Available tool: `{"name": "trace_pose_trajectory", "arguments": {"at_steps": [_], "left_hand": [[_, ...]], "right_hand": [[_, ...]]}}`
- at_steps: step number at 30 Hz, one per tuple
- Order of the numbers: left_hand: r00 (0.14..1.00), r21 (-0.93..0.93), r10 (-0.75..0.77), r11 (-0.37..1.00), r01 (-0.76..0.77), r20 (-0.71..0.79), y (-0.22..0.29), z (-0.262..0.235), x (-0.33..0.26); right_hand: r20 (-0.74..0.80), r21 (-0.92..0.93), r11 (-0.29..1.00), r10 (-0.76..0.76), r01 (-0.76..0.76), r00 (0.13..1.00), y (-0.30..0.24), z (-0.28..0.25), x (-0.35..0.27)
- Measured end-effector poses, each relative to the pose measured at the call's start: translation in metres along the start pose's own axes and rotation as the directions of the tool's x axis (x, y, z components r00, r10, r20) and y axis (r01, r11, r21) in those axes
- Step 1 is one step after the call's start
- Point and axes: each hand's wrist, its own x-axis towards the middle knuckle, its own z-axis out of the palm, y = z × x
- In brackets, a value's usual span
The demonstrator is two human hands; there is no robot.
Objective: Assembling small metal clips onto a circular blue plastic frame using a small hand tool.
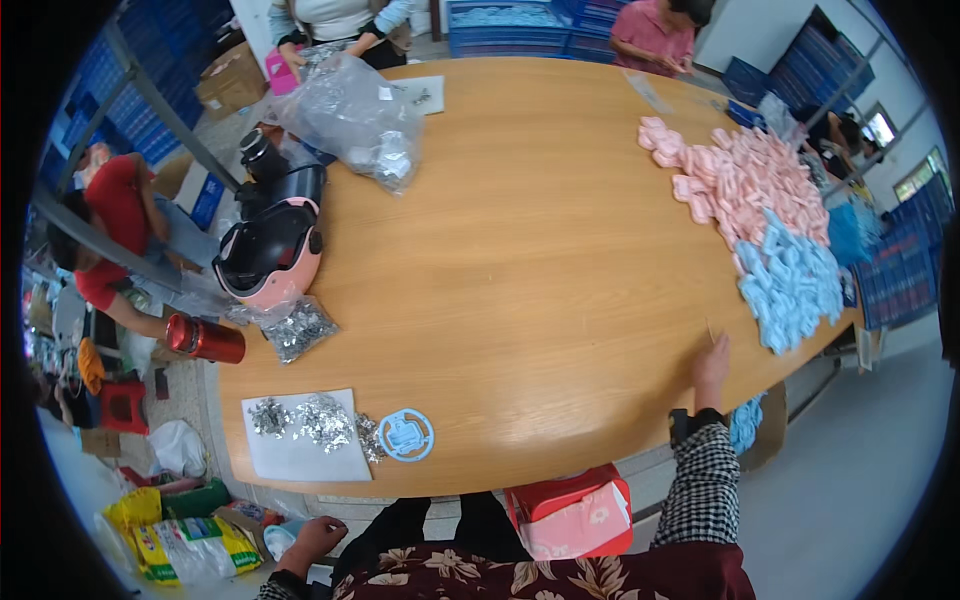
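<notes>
My right hand [711,370] is over the right part of the table, its fingers closed around a thin, pale stick-like thing [711,328]. Just beyond it lies a heap of light-blue plastic pieces [788,285], apart from the hand. My left hand [320,537] hangs low in front of the table's near left edge with its fingers curled; whatever they may hold is hidden. Nearest to that hand above is a white board [300,460] bearing small shiny metal pieces [325,422]. A light-blue ring-shaped plastic piece [406,435] lies flat beside the board.
Pink pieces [750,185] are heaped behind the blue ones. On the left stand a pink-and-black helmet [285,270], a red metal flask [208,338] and a bag of metal pieces [298,328]. Clear plastic bags [355,120] lie farther back. Other people work around the wooden table [500,250].
</notes>
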Motion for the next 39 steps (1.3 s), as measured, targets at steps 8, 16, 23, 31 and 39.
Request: {"name": "trace_pose_trajectory", "arguments": {"at_steps": [8,16,23,31,39], "left_hand": [[0.997,-0.012,0.062,0.998,-0.063,-0.034,0.031,0.004,-0.017],[0.991,-0.284,0.104,0.951,-0.122,-0.078,0.048,0.002,0.002],[0.97,-0.256,0.224,0.936,-0.242,-0.095,0.049,-0.007,0.024],[0.906,-0.152,0.402,0.895,-0.419,-0.13,0.007,-0.039,0.05],[0.871,-0.34,0.304,0.831,-0.441,-0.386,-0.02,-0.081,0.049]], "right_hand": [[-0.401,0.04,0.945,-0.282,0.324,0.872,0.003,0.005,-0.012],[0.084,0.253,0.966,0.036,-0.056,0.996,-0.08,-0.048,-0.084],[0.244,0.621,0.782,-0.129,-0.052,0.961,-0.102,-0.104,-0.239],[0.56,0.589,0.808,-0.393,-0.017,0.73,-0.182,-0.151,-0.359],[0.553,0.577,0.799,-0.536,0.171,0.638,-0.269,-0.189,-0.377]]}}
